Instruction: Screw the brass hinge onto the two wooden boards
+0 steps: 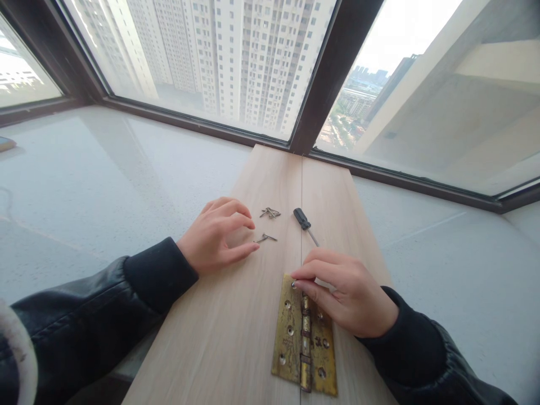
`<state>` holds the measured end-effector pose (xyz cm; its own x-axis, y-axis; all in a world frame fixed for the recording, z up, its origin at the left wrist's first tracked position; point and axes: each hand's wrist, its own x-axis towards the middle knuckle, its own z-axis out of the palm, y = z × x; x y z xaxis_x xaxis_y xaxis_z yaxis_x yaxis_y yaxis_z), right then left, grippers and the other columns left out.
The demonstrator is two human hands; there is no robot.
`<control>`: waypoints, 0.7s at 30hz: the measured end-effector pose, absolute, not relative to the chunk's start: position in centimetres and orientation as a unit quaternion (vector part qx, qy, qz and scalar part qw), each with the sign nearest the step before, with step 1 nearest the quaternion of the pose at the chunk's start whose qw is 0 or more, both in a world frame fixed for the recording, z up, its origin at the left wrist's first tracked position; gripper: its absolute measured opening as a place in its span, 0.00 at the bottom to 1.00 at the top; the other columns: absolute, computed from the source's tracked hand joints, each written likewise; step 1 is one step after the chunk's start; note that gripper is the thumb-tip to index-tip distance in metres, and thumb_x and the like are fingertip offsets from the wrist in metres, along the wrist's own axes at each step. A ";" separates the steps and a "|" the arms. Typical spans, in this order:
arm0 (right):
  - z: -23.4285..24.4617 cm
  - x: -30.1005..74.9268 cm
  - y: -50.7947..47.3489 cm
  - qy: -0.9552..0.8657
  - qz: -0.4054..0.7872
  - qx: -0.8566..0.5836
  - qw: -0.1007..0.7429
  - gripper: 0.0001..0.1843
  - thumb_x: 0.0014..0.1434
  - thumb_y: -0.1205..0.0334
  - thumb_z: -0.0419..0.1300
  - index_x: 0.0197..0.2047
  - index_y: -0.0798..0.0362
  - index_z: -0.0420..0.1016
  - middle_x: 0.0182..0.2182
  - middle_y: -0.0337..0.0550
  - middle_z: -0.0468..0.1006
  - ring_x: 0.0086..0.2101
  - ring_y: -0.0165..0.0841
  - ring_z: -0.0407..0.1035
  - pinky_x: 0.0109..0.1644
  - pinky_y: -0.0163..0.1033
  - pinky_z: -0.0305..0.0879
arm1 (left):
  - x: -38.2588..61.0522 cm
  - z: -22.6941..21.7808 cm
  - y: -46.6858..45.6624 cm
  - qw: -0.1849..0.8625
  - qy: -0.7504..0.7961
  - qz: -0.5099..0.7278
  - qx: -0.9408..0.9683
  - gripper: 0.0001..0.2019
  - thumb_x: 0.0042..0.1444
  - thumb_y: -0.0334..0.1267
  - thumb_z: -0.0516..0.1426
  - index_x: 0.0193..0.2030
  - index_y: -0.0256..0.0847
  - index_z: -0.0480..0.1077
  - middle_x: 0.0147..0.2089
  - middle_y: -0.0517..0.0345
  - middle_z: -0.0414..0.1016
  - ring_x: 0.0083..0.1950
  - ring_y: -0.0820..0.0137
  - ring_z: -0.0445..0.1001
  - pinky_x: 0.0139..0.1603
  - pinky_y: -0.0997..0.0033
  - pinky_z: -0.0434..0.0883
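A worn brass hinge (290, 331) lies opened flat on the wooden boards, its knuckle along the seam between them. My right hand (343, 289) is over the hinge's far end, thumb and forefinger pinched on a small screw (294, 284) at the far left hole; most of the screw is hidden. My left hand (221, 233) rests on the left board with fingers apart and nothing in it. By its fingertips lie a couple of loose screws (265, 238), and a little farther off is a small pile of screws (270, 213). A black-handled screwdriver (302, 219) lies beyond my right hand, its tip hidden.
Two pale wooden boards (228, 326) lie side by side on a white speckled sill (126, 185), reaching to the dark window frame (312, 84). A whitish curved tube-like thing (21, 343) is at the lower left. Part of a small object (6, 144) shows at the left edge.
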<state>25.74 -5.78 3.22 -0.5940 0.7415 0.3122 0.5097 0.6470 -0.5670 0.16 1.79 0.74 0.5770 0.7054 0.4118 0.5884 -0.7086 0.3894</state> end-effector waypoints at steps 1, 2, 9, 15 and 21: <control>3.2 25.7 -5.7 -0.867 0.211 -0.362 0.270 0.07 0.65 0.68 0.55 0.38 0.56 0.75 0.30 0.42 0.71 0.31 0.31 0.65 0.34 0.36 0.62 | 0.2 0.9 1.8 0.101 0.354 0.274 0.889 0.12 0.54 0.47 0.59 0.39 0.41 0.73 0.44 0.53 0.74 0.50 0.62 0.68 0.54 0.56 0.63; 3.2 25.7 -5.7 -0.867 0.206 -0.363 0.271 0.07 0.65 0.68 0.56 0.37 0.56 0.74 0.29 0.42 0.70 0.30 0.32 0.65 0.33 0.36 0.61 | 0.2 1.0 1.7 0.097 0.347 0.267 0.894 0.11 0.54 0.47 0.59 0.38 0.42 0.73 0.42 0.55 0.74 0.47 0.63 0.69 0.52 0.57 0.63; 3.3 25.6 -5.6 -0.861 0.197 -0.377 0.281 0.05 0.62 0.66 0.59 0.41 0.56 0.75 0.31 0.43 0.71 0.30 0.33 0.65 0.34 0.38 0.63 | 0.6 1.6 1.8 0.100 0.317 0.224 0.916 0.09 0.59 0.42 0.55 0.35 0.41 0.74 0.37 0.56 0.75 0.42 0.66 0.69 0.45 0.63 0.63; 3.5 25.7 -5.7 -0.856 0.217 -0.374 0.284 0.06 0.62 0.68 0.57 0.37 0.56 0.76 0.29 0.42 0.71 0.29 0.31 0.66 0.33 0.37 0.63 | 1.1 2.3 1.2 0.160 0.286 0.245 0.912 0.07 0.57 0.33 0.55 0.31 0.39 0.72 0.33 0.56 0.75 0.37 0.69 0.69 0.41 0.66 0.66; 3.7 25.7 -5.7 -0.851 0.227 -0.372 0.292 0.07 0.59 0.70 0.57 0.39 0.57 0.76 0.28 0.42 0.71 0.29 0.32 0.66 0.33 0.39 0.64 | 2.4 3.5 -1.1 0.256 0.231 0.257 0.903 0.06 0.57 0.30 0.55 0.32 0.37 0.73 0.29 0.58 0.76 0.32 0.73 0.70 0.35 0.73 0.67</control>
